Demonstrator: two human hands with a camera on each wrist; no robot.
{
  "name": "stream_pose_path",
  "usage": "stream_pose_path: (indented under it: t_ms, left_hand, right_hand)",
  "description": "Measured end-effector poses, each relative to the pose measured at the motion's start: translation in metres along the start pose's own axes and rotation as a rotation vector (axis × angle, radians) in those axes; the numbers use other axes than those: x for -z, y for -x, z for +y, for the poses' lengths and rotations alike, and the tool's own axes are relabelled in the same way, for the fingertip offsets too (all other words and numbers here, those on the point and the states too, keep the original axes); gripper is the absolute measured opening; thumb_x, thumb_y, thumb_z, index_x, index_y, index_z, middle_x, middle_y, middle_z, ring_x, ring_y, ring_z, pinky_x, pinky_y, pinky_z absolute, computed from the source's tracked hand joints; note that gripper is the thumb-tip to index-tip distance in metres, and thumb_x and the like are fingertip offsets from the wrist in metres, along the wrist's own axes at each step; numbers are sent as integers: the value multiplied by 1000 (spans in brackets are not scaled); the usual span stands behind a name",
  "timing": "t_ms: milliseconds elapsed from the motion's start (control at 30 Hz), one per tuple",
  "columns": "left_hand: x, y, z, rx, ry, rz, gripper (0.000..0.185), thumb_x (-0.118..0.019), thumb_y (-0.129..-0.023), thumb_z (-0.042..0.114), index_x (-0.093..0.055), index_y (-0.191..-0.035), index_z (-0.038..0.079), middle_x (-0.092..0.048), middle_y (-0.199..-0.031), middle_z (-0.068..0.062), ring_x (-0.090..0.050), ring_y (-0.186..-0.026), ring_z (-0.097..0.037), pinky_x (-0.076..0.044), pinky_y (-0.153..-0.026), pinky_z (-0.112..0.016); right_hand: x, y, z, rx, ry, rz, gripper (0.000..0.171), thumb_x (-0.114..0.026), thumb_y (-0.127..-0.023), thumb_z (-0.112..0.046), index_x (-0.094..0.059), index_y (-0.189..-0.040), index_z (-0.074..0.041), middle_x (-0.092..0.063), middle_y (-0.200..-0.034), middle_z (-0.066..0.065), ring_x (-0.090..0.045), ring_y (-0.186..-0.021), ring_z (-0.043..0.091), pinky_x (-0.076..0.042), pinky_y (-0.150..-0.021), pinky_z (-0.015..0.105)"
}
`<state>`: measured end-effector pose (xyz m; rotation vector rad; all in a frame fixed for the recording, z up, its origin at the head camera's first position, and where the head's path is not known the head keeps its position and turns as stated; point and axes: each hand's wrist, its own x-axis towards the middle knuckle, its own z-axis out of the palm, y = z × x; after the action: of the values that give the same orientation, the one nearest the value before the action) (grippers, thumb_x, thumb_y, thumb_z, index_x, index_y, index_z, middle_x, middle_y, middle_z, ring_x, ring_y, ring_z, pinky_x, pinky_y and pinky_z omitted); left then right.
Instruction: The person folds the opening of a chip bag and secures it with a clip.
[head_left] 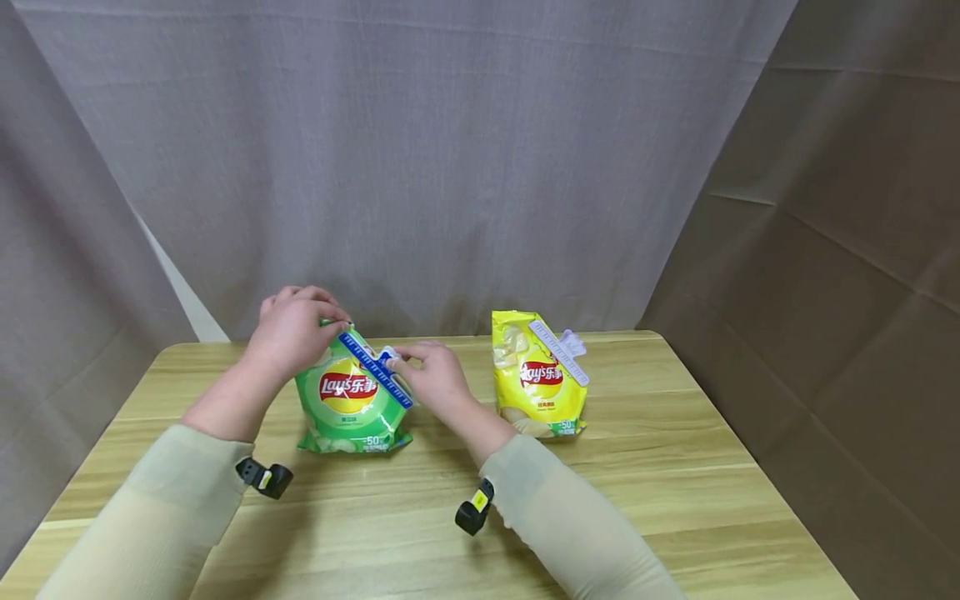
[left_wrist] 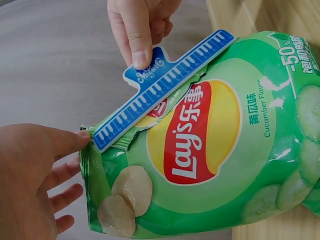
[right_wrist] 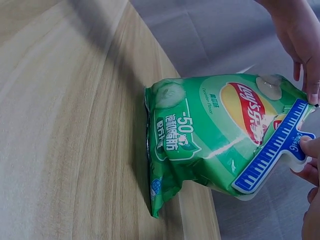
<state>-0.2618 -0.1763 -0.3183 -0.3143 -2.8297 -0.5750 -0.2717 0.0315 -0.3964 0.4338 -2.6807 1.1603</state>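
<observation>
A green Lay's chip bag [head_left: 321, 421], cucumber flavor, stands upright on the left half of the table. Across its folded top right corner slants a blue bag clip [left_wrist: 162, 89] with a piano-key pattern. My right hand [head_left: 437, 377] pinches the clip's handle, thumb on the front and fingers behind. At the bag's top left corner, my left hand [head_left: 295, 331] pinches the edge close to the clip's upper end. Its other fingers [left_wrist: 65, 197] reach behind the bag in the left wrist view.
A yellow Lay's chip bag [head_left: 512, 377] stands to the right, with a pale lavender clip [head_left: 558, 353] slanted over its top right corner. Both bags are on a wooden table [head_left: 675, 492]. A grey curtain [head_left: 480, 167] hangs behind its far edge.
</observation>
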Motion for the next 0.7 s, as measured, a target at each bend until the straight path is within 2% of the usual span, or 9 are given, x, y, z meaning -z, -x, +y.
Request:
stream_pose_path:
  t_ms: [333, 700]
  left_hand:
    - [-1, 3, 1, 15, 35, 13, 21, -63, -98, 24, -76, -110, 12, -58, -129, -15, -38, -128, -40, -21, -107, -60]
    - [-4, 5, 3, 36, 73, 62, 20, -64, -96, 24, -77, -108, 13, -58, -127, -13, -38, -129, -40, -21, -107, -58]
  right_hand:
    - [0, 0, -3, 9, -21, 8, 31, -70, -93, -33, -73, -119, -16, -71, -118, 3, -62, -115, 21, -46, -102, 37]
    - [-2, -1, -5, -4, -28, 7, 33, -68, -95, -33, -72, -122, -15, -71, -117, 0, -60, -118, 20, -45, -103, 38]
